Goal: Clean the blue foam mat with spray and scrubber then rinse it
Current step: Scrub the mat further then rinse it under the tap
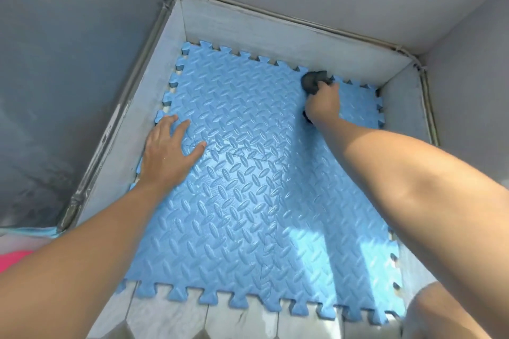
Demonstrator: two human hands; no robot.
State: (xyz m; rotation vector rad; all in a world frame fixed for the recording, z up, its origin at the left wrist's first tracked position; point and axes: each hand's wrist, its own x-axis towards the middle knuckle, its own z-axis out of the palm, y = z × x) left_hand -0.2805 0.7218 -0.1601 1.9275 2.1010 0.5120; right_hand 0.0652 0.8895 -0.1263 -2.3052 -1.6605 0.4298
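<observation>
The blue foam mat [248, 201] with a raised tread pattern and jigsaw edges lies flat on a tiled floor, filling a walled corner. My left hand [168, 154] rests flat on the mat's left side, fingers spread, holding nothing. My right hand [323, 103] reaches to the mat's far right corner and grips a dark scrubber [312, 81], which presses on the mat near its far edge. No spray bottle is in view.
Low grey tiled kerbs [248, 22] and grey walls enclose the mat on the left, far and right sides. Pale floor tiles [192, 319] show at the near edge. Something pink [13, 259] lies at the lower left. My knee [440, 311] is at the lower right.
</observation>
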